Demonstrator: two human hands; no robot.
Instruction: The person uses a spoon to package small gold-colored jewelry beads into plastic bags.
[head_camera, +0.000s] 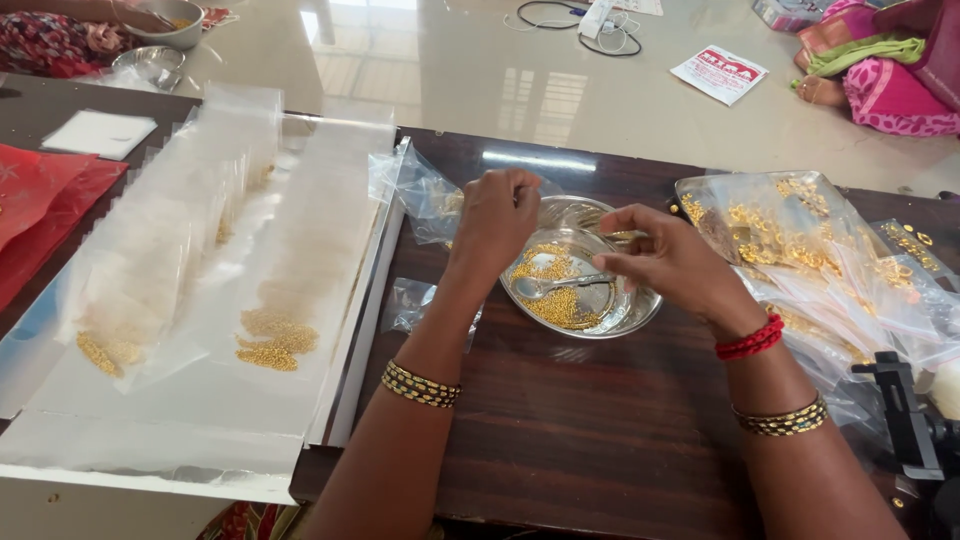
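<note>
Both hands, left (497, 218) and right (668, 262), pinch closed above a round steel bowl (640, 318) of gold beads (560, 305); several clear filled pouches (190, 250) lie beside it, beads remaining.

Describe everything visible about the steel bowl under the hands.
The steel bowl is round, shallow and shiny, apparently polished metal, standing upright on the dark wooden table. It holds a loose heap of tiny gold beads, and a small metal spoon lies inside, bowl end toward the left. The left hand and right hand hover just above it; whether either touches the rim cannot be told. Clear plastic bags lie behind it.
</note>
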